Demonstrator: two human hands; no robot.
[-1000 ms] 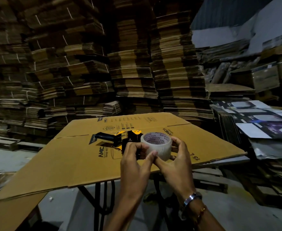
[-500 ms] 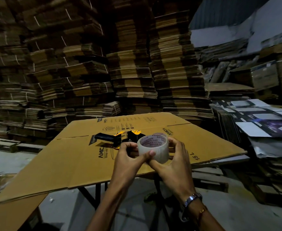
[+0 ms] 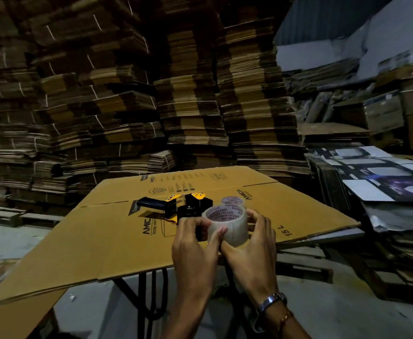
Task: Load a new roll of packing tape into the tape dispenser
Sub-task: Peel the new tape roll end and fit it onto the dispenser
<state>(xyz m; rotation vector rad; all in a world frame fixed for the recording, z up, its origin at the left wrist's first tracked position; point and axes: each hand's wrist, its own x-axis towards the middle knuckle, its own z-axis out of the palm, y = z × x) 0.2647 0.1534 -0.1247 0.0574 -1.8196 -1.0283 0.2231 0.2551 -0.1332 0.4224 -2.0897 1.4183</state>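
Both hands hold a clear roll of packing tape [image 3: 232, 226] with a printed white core, just above the near edge of a flattened cardboard box [image 3: 107, 238]. My left hand [image 3: 195, 245] pinches its left side, thumb on the outer wrap. My right hand [image 3: 254, 245] cups its right side. Behind the roll lies the black and yellow tape dispenser [image 3: 173, 207] on its side, handle pointing left. A second tape roll [image 3: 232, 201] lies flat just beyond the held one, partly hidden.
The cardboard sheet rests on a black metal stand [image 3: 149, 297]. Tall stacks of flattened cartons [image 3: 190, 94] fill the background. Printed sheets [image 3: 384, 177] are piled at the right. Grey floor [image 3: 347, 314] lies below.
The roll has lifted slightly and tipped toward me, showing more of its core. The hands turned it a little; the second roll behind is now visible.
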